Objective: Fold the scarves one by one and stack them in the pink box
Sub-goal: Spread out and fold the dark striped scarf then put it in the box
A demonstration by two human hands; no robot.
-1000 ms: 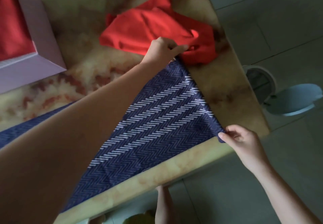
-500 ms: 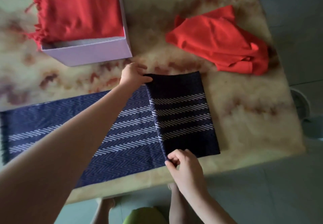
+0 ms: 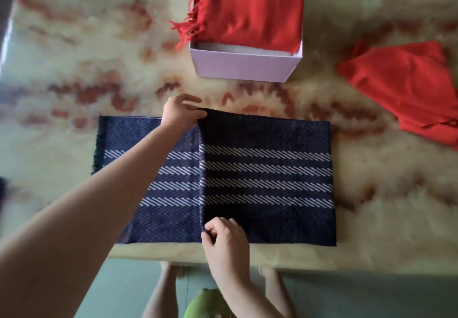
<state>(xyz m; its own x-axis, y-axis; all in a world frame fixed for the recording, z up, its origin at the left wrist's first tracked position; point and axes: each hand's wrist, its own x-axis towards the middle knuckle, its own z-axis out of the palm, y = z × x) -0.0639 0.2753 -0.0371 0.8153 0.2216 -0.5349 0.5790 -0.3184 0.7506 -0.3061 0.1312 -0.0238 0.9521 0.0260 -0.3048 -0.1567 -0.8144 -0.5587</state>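
A navy scarf (image 3: 267, 176) with white chevron stripes lies on the marbled table (image 3: 74, 52), its right end folded over to the left. My left hand (image 3: 179, 113) pinches the far corner of the folded flap. Near the table's front edge my right hand (image 3: 224, 241) pinches the near corner of the same flap. The pink box (image 3: 244, 66) stands behind the scarf and holds a folded red fringed scarf (image 3: 250, 7), whose tassels hang over the left wall. A loose red scarf (image 3: 406, 87) lies crumpled at the right.
The table's front edge runs just below the navy scarf, with green floor (image 3: 359, 295) beyond it. A person's bare legs (image 3: 161, 290) and a green object (image 3: 208, 303) show below the edge.
Both hands carried the scarf's right end leftward over the rest, widening the folded layer. The view swung left, so the box and the loose red scarf shifted right in the frame.
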